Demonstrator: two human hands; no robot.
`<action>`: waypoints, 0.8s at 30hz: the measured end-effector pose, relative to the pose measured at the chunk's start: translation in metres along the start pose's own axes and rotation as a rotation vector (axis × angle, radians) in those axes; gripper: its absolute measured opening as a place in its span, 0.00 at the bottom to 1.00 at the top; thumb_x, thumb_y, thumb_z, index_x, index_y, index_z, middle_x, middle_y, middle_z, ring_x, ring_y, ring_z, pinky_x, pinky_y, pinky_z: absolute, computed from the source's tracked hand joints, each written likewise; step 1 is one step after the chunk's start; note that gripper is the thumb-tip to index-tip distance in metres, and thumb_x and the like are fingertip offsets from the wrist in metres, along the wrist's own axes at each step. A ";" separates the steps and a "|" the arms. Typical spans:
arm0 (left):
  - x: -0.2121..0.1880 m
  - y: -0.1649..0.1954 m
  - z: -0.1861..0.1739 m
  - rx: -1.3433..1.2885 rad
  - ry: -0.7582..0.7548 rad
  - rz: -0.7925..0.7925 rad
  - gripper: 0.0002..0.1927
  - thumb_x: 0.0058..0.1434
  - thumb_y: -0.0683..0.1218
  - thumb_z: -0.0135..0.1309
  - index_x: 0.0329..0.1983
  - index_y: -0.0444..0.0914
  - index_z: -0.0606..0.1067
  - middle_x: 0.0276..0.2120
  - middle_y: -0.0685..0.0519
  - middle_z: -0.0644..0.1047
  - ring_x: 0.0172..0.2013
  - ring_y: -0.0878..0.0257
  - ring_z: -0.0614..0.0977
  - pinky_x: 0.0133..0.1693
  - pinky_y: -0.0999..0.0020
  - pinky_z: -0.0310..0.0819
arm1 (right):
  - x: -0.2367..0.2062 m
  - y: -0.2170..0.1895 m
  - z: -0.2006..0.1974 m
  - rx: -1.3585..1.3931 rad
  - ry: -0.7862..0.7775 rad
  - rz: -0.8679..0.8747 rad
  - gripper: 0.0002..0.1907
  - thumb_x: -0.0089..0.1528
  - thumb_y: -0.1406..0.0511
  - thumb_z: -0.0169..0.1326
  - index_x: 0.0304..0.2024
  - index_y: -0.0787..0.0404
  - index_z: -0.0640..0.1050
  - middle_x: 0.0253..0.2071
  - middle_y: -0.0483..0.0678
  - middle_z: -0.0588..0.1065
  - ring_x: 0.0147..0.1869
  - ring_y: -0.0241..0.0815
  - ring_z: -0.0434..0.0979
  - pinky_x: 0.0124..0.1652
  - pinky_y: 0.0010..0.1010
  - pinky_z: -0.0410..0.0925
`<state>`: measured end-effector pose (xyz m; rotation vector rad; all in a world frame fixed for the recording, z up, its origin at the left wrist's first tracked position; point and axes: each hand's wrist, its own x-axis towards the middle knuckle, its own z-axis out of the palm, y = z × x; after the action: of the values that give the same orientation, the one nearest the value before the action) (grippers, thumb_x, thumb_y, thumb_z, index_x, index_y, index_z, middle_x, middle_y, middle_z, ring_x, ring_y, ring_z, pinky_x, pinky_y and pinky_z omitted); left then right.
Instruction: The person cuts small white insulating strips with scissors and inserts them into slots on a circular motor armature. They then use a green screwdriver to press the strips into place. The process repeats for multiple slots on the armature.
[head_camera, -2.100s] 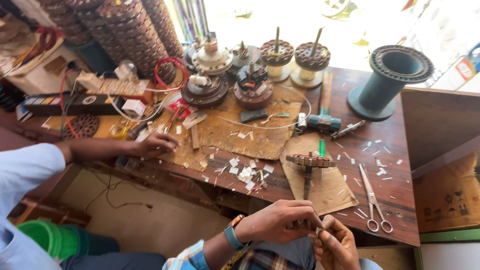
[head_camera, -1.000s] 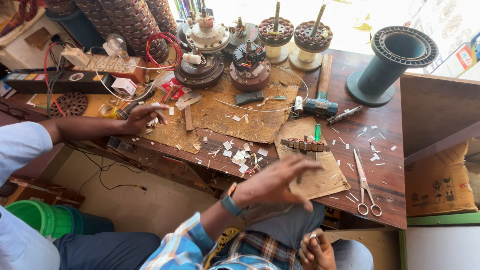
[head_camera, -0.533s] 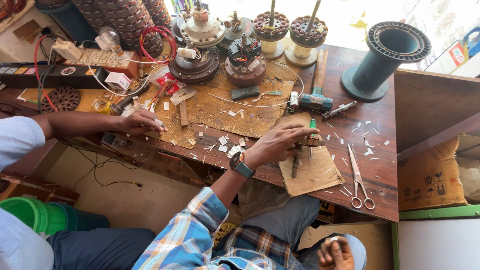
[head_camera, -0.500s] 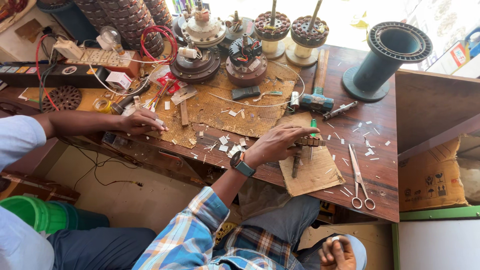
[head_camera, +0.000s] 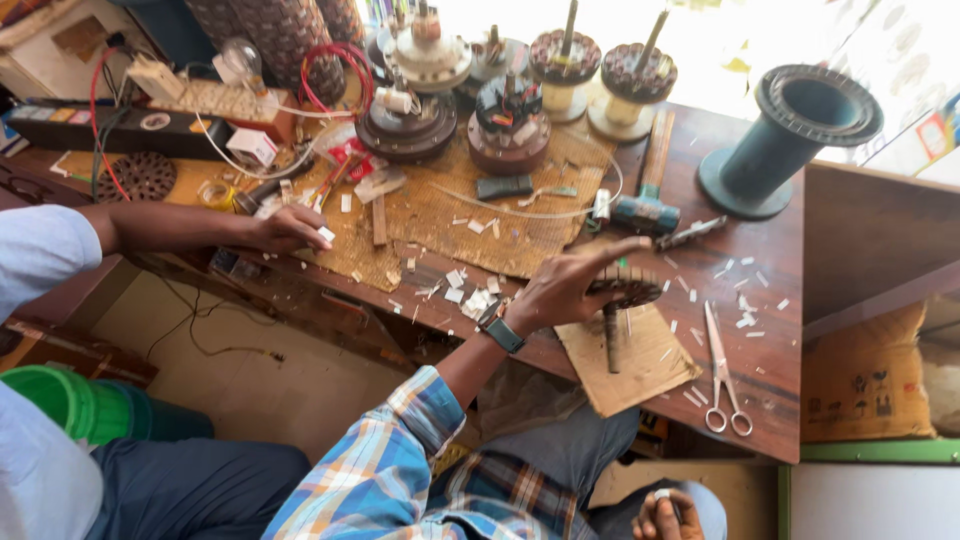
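Your left hand is gripping the rotor over the cardboard at the counter edge; your right hand is pinching something small. Loosening risks the rotor rolling off.

Slotted motor rotor: dark, round laminated core with toothed rim, mounted on a dark steel shaft. Core lies tilted on a brown cardboard piece near the table's front edge; shaft points toward the viewer. Fingers cover its left rim, partly hiding the core
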<state>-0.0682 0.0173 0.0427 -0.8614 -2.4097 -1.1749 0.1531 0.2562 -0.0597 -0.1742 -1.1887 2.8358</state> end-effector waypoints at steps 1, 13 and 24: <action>0.000 0.001 0.002 -0.034 0.100 0.085 0.44 0.59 0.49 0.68 0.75 0.55 0.59 0.54 0.54 0.80 0.43 0.56 0.84 0.45 0.61 0.80 | -0.001 0.000 -0.006 -0.027 0.045 0.000 0.11 0.67 0.70 0.53 0.52 0.57 0.75 0.38 0.55 0.78 0.27 0.38 0.71 0.25 0.32 0.68; -0.023 -0.006 0.013 -0.070 -0.082 -0.042 0.48 0.61 0.45 0.70 0.78 0.60 0.55 0.31 0.53 0.82 0.25 0.60 0.80 0.32 0.57 0.72 | -0.010 -0.015 0.005 -0.288 0.190 -0.183 0.06 0.68 0.71 0.60 0.47 0.64 0.78 0.45 0.56 0.79 0.35 0.41 0.78 0.34 0.28 0.72; -0.018 0.003 0.010 -0.163 -0.103 0.010 0.41 0.63 0.50 0.66 0.75 0.59 0.58 0.40 0.53 0.85 0.33 0.55 0.86 0.35 0.59 0.79 | 0.093 -0.034 0.084 -0.973 0.035 -0.792 0.07 0.70 0.77 0.63 0.49 0.67 0.80 0.47 0.53 0.80 0.45 0.38 0.82 0.44 0.27 0.78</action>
<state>-0.0528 0.0196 0.0287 -1.0046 -2.4123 -1.3707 0.0503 0.2300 0.0161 0.1760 -1.9502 1.4451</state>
